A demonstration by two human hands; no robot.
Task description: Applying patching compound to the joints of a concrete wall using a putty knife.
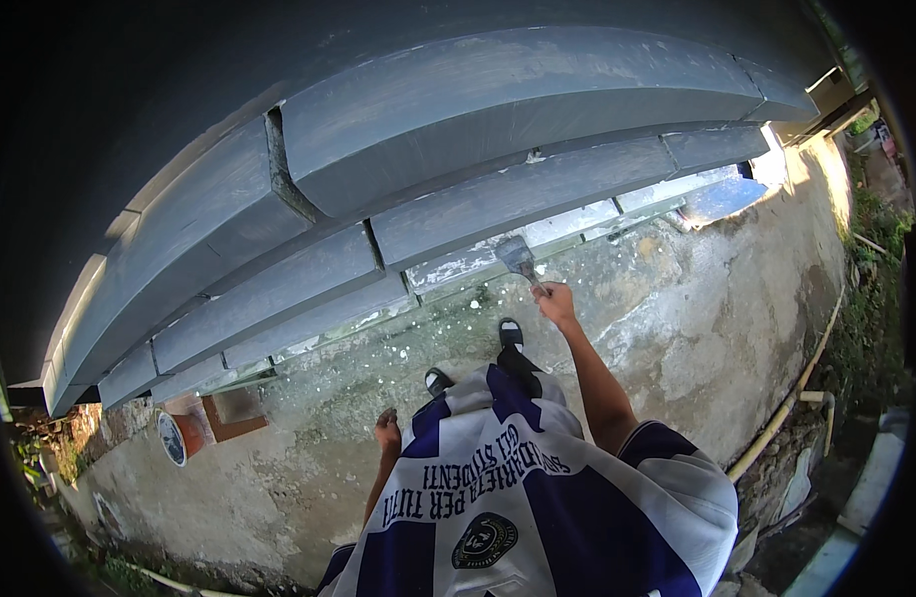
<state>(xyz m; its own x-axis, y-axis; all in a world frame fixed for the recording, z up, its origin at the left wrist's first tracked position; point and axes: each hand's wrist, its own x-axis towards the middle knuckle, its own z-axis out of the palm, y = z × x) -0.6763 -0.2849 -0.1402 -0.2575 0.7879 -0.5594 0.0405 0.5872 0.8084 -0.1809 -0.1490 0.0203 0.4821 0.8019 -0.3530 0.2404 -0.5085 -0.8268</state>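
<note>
My right hand (pixel 555 301) grips the handle of a wide, flat grey brush (pixel 516 255), its head against or just before the paint-spattered, pale lowest band (pixel 456 269) of a stepped structure. Above that band run long grey blocks (pixel 518 202) with dark joints between segments. My left hand (pixel 386 430) hangs low beside my white and navy shirt (pixel 538 497), fingers curled; whatever it holds, if anything, is too small to make out. My feet in black sandals (pixel 510 333) stand on stained concrete (pixel 677 318), speckled with white near the structure.
An orange bucket (pixel 173 438) sits at the left beside a brown board (pixel 234 416). Pale pipes (pixel 791 403) run along the concrete's right edge, beside grass (pixel 856 328) and rubble. The structure's overhang (pixel 518 85) spans the top of the view.
</note>
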